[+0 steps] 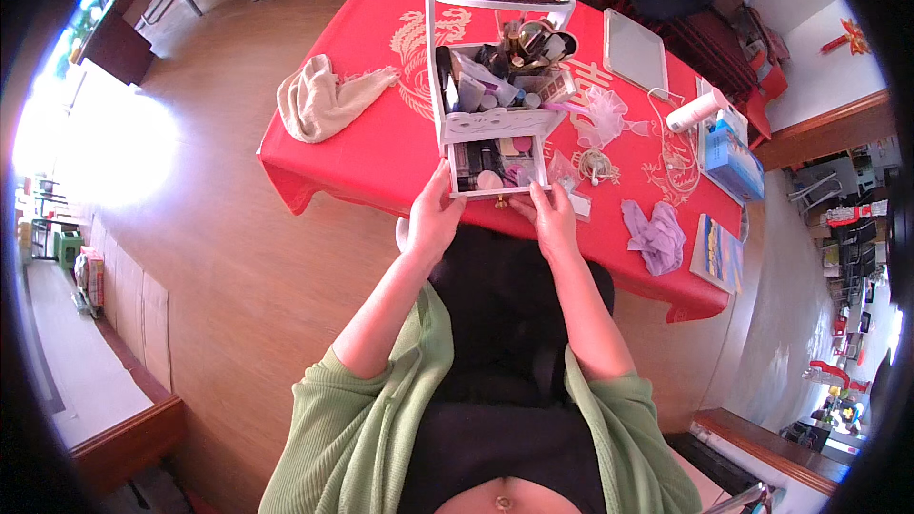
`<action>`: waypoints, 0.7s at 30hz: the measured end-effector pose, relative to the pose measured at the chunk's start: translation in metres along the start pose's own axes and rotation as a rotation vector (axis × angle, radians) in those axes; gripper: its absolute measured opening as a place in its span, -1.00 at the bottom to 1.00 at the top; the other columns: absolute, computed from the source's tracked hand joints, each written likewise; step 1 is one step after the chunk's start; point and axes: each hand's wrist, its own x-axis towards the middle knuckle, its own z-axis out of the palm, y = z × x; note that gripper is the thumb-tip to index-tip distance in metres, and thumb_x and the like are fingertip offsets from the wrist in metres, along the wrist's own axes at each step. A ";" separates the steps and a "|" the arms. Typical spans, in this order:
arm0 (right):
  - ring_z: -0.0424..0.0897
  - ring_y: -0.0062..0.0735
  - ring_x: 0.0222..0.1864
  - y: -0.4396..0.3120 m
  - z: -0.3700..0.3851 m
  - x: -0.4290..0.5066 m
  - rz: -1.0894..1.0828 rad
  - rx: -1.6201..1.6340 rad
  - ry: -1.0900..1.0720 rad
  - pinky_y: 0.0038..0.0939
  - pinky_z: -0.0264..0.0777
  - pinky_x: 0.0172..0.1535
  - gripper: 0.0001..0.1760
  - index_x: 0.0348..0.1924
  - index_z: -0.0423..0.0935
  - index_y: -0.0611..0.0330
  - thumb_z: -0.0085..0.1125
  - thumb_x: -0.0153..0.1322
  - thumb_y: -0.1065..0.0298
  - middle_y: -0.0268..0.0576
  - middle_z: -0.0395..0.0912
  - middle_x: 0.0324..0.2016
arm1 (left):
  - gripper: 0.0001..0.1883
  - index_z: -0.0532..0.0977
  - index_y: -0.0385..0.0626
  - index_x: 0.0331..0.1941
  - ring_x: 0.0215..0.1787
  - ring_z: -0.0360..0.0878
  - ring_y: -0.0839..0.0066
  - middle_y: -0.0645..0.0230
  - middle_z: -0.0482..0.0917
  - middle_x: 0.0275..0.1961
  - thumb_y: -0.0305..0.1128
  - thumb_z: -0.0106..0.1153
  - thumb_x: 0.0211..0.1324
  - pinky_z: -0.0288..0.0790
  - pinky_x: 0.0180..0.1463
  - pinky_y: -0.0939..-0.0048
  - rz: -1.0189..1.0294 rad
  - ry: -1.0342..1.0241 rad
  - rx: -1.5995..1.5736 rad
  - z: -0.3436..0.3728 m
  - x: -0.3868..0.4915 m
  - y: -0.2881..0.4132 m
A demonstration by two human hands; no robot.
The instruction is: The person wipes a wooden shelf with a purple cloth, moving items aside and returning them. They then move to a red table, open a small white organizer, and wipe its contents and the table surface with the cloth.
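A white makeup organizer [500, 127] with a tilted mirror on top stands on a table with a red cloth. Bottles, brushes and compacts fill its upper tray. Its lower drawer [500, 193] is pulled out towards me and holds cosmetics, among them a round pink item [489, 180]. My left hand [434, 218] grips the drawer's front left corner. At the front right corner, my right hand [552, 218] holds the drawer, thumb on the rim and fingers below. A small brass-coloured knob [501, 203] shows between the hands.
On the red tablecloth [357, 150] lie a beige cloth [318, 100] at left, a purple cloth [655, 237], a white ribbon bow [603, 116], coiled cables [596, 165], a pale tablet-like slab [634, 53], a pink-white bottle [695, 111], a blue tissue box [733, 164] and a picture-covered book [717, 252].
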 end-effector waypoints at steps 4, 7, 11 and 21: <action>0.69 -0.17 -0.08 0.002 0.003 -0.003 -0.111 -0.123 -0.034 -0.26 0.67 0.00 -0.44 0.34 0.19 0.42 0.14 0.56 0.39 0.04 0.50 -0.01 | -0.33 0.22 -0.29 0.44 0.35 0.42 0.49 0.21 0.44 0.37 -0.69 0.11 0.24 0.30 0.38 0.44 -0.020 0.019 0.084 -0.002 0.002 0.003; 0.74 -0.27 -0.16 0.000 -0.012 -0.014 -0.391 -0.465 -0.052 -0.36 0.67 -0.10 -0.44 0.37 0.24 0.34 0.13 0.52 0.53 0.06 0.50 0.08 | -0.35 0.32 -0.11 0.41 0.22 0.57 0.48 0.25 0.56 0.29 -0.41 0.25 0.23 0.43 0.22 0.40 -0.050 0.076 0.223 -0.009 -0.006 0.005; 0.69 -0.37 -0.25 -0.037 -0.051 -0.022 -0.595 -0.787 0.142 -0.40 0.60 -0.19 -0.75 -0.03 0.58 0.30 0.20 0.42 0.61 -0.11 0.64 -0.13 | -0.48 0.42 -0.13 0.31 0.21 0.52 0.44 0.16 0.44 0.37 -0.64 0.13 0.25 0.46 0.20 0.39 0.086 0.205 0.085 -0.002 -0.023 0.016; 0.54 -0.05 -0.04 -0.055 -0.040 0.005 -0.721 -1.441 0.244 -0.14 0.48 0.02 -0.56 -0.12 0.67 0.14 0.53 0.17 0.23 -0.08 0.58 -0.18 | -0.64 0.58 -0.18 -0.01 0.12 0.57 0.17 0.19 0.64 0.07 -0.68 0.14 0.09 0.40 0.23 0.24 0.638 0.183 0.461 0.037 -0.051 0.073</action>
